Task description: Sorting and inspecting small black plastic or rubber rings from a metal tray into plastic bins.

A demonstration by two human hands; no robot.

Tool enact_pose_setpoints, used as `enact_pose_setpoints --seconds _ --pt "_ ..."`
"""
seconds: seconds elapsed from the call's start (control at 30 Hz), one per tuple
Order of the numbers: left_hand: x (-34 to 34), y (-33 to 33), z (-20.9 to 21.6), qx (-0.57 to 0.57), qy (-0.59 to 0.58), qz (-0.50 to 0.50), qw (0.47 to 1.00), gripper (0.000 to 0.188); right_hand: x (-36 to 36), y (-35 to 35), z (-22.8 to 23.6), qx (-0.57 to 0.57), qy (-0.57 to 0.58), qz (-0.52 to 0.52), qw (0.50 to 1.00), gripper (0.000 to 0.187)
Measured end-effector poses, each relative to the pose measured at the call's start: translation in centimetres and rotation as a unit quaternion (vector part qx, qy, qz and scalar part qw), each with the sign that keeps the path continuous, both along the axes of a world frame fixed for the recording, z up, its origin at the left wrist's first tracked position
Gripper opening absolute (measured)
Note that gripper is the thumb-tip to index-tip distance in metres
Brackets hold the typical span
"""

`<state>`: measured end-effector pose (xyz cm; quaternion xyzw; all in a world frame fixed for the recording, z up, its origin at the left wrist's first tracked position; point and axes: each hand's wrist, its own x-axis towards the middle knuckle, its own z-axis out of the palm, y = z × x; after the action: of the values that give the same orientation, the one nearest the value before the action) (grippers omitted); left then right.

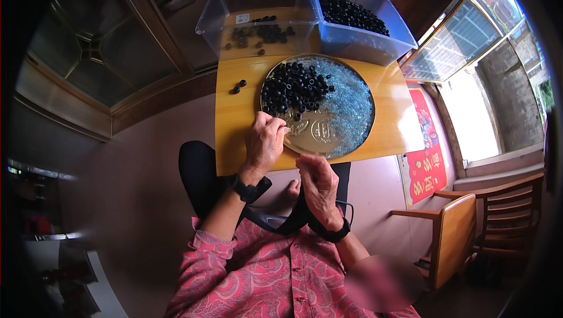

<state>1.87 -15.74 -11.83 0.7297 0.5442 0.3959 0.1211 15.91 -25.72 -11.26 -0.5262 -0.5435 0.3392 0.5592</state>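
Note:
A round shiny metal tray (pixel 309 136) lies on a small wooden table. Small black ring-like pieces (pixel 288 88) are heaped on its left half, and tiny clear bluish pieces (pixel 348 102) spread over its right half. At the tray's left front rim, my left hand (pixel 264 143) is closed, thumb and fingertips pinched together beside the black pieces. What lies in that pinch is too small to make out. My right hand (pixel 319 185) hovers just off the table's front edge, below the tray, fingers curled in. Its fingertips are partly hidden, so anything held there cannot be seen.
Two clear plastic bins stand at the table's far edge: the left bin (pixel 258 2) holds some black pieces, the right bin (pixel 375 48) many. Loose black pieces (pixel 237 90) sit left of the tray on the tabletop (pixel 234 130). A wooden chair (pixel 457 239) stands at right.

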Motion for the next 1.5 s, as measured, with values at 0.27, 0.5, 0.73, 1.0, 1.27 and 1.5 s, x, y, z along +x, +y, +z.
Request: enact_pose_setpoints --seconds 0.27,0.5,0.73,1.0,1.27,1.5 --pt "0.9 -1.0 0.6 -0.02 0.011 -0.048 0.999 0.009 1.0 0.9 -0.2 0.008 -0.03 -0.031 0.999 0.015" --pt "2.4 0.7 1.1 -0.036 0.02 -0.022 0.999 0.014 1.4 1.5 -0.2 0.02 -0.067 -0.042 0.997 0.015" --pt "2.9 1.4 0.4 -0.026 0.068 -0.065 0.995 0.011 1.7 1.6 -0.7 0.006 -0.073 -0.039 0.997 0.015" --pt "2.1 -2.0 2.0 -0.075 -0.07 -0.135 0.986 0.012 1.8 1.6 0.3 -0.032 0.051 -0.057 0.997 0.016" --pt "1.2 -3.3 2.4 -0.228 -0.21 -0.207 0.928 0.017 1.7 1.5 -0.3 -0.012 0.085 -0.002 0.996 0.016" --pt "1.5 -0.6 2.7 -0.091 -0.085 -0.114 0.986 0.011 2.1 1.7 0.0 -0.001 0.01 -0.037 0.999 0.01"
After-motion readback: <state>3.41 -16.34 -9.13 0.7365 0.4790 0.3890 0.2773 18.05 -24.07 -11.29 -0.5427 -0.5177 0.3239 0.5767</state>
